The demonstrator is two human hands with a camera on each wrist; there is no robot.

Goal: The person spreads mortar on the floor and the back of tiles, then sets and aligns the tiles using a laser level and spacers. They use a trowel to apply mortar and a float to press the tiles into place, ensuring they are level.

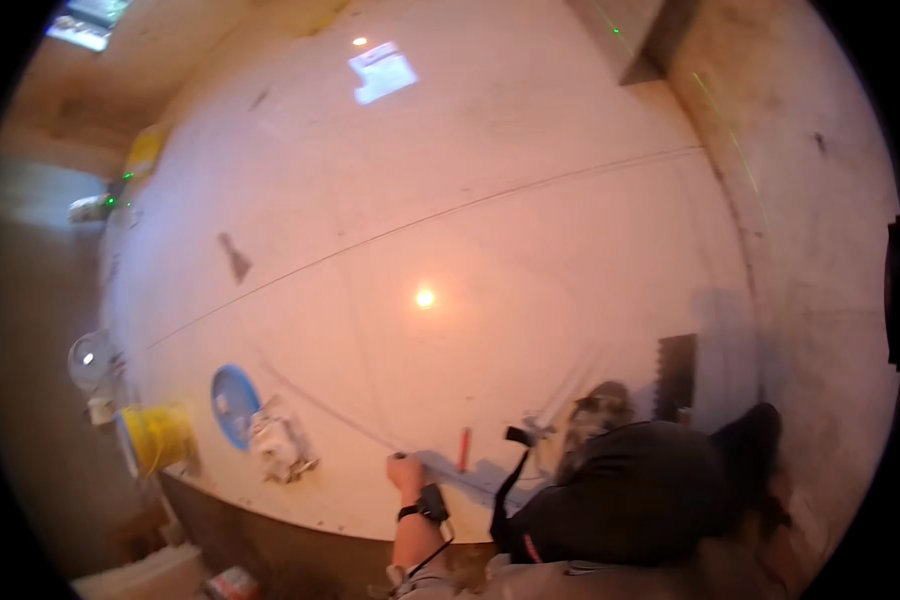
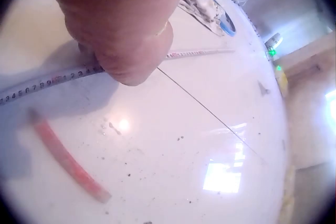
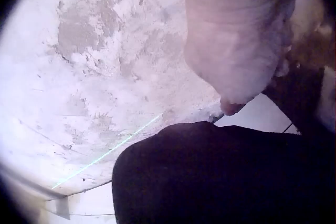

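Observation:
My left hand (image 1: 405,478) is low in the head view, fingers curled, at the pale tool-strewn surface's near side. In the left wrist view that hand (image 2: 123,29) pinches a measuring tape (image 2: 68,77), which runs out on both sides of it; the fingertips are hidden. A red marking stick (image 1: 464,450) lies to its right, also close up in the left wrist view. My right hand (image 3: 236,40) hangs above dark cloth (image 3: 210,176) beside a rough wall; its fingers are mostly hidden, and whether it holds anything I cannot tell. The head view does not show it.
A blue lid (image 1: 233,407), a crumpled cloth (image 1: 278,442) and a yellow bucket (image 1: 157,440) stand at the left. A notched dark trowel (image 1: 676,377) lies right. A thin line (image 1: 420,217) crosses the pale surface. Green laser light (image 3: 107,153) marks the wall.

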